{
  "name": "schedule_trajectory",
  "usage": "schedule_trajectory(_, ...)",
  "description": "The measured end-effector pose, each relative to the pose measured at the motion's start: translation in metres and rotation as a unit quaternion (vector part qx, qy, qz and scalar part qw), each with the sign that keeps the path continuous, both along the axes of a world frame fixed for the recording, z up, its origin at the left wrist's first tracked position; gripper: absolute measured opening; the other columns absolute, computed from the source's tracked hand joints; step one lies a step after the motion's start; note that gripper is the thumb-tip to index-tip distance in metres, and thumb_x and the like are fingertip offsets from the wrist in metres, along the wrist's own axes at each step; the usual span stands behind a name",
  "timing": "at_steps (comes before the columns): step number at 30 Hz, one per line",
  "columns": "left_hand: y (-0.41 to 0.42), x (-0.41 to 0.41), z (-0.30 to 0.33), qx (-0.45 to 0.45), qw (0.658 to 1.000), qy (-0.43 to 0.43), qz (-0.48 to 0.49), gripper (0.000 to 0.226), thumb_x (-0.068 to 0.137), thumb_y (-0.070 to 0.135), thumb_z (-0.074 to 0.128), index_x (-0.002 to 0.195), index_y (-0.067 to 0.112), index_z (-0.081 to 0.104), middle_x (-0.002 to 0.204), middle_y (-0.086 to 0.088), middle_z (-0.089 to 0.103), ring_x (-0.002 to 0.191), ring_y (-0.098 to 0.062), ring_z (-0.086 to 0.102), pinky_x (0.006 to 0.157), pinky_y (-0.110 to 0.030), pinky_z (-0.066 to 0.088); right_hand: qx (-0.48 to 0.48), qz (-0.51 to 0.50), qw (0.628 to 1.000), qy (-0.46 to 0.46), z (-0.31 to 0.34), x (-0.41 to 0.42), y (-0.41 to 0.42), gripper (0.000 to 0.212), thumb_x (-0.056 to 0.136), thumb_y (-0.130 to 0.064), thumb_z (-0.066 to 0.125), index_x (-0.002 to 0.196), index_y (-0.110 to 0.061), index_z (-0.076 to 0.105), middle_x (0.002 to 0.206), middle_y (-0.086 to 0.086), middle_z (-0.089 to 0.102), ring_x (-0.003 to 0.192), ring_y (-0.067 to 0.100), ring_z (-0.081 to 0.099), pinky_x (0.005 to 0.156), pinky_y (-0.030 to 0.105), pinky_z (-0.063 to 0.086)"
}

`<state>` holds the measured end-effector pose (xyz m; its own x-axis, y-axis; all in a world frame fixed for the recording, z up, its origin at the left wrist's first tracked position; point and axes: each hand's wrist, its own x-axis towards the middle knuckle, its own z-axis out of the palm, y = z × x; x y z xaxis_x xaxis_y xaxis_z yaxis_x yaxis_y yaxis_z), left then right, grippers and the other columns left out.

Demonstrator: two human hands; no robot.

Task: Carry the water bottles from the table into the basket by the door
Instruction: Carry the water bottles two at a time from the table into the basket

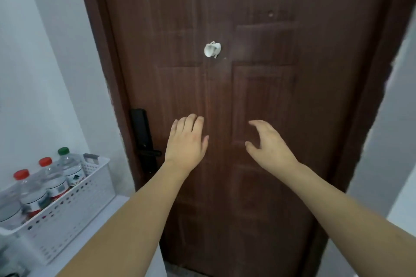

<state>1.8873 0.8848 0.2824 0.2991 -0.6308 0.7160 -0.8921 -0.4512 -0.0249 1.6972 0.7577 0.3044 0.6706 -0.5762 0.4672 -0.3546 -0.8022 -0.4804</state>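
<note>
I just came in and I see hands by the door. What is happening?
A person holds both hands out in front of a brown door. The left hand and right hand are empty, fingers loose. Beside the door, a white basket already holds water bottles with red and green caps.

White perforated plastic basket [67, 209] at 8 o'clock, on a white ledge just beside the door frame. Three clear water bottles upright inside, in a row: red cap [21, 174], red cap [45, 161], green cap [63, 151] farthest back. Labels partly hidden by the basket wall.
</note>
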Motion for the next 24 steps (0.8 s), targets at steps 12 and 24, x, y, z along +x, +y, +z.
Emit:
schedule_trajectory(12, -0.076, -0.253, -0.007, 0.009, 0.999, 0.003, -0.048, 0.049, 0.093, 0.033, 0.062, 0.136, 0.009, 0.055, 0.137, -0.011, 0.056, 0.128, -0.029, 0.052, 0.114, -0.048, 0.038, 0.023, -0.076, 0.997, -0.005, -0.013, -0.295, -0.062, 0.056, 0.095, -0.023, 0.059, 0.147, -0.015, 0.039, 0.150, 0.003, 0.043, 0.138, 0.020, 0.042, 0.114, 0.031, 0.031)
schedule_trajectory(24, -0.165, -0.431, -0.054, 0.059, 0.989, 0.020, -0.134, 0.051, 0.093, 0.031, 0.064, 0.136, 0.005, 0.054, 0.135, -0.012, 0.057, 0.125, -0.030, 0.053, 0.112, -0.048, 0.041, 0.097, -0.085, 0.991, 0.033, -0.049, -0.465, -0.107, 0.057, 0.095, -0.025, 0.058, 0.148, -0.019, 0.036, 0.154, -0.005, 0.037, 0.140, 0.013, 0.035, 0.112, 0.023, 0.025)
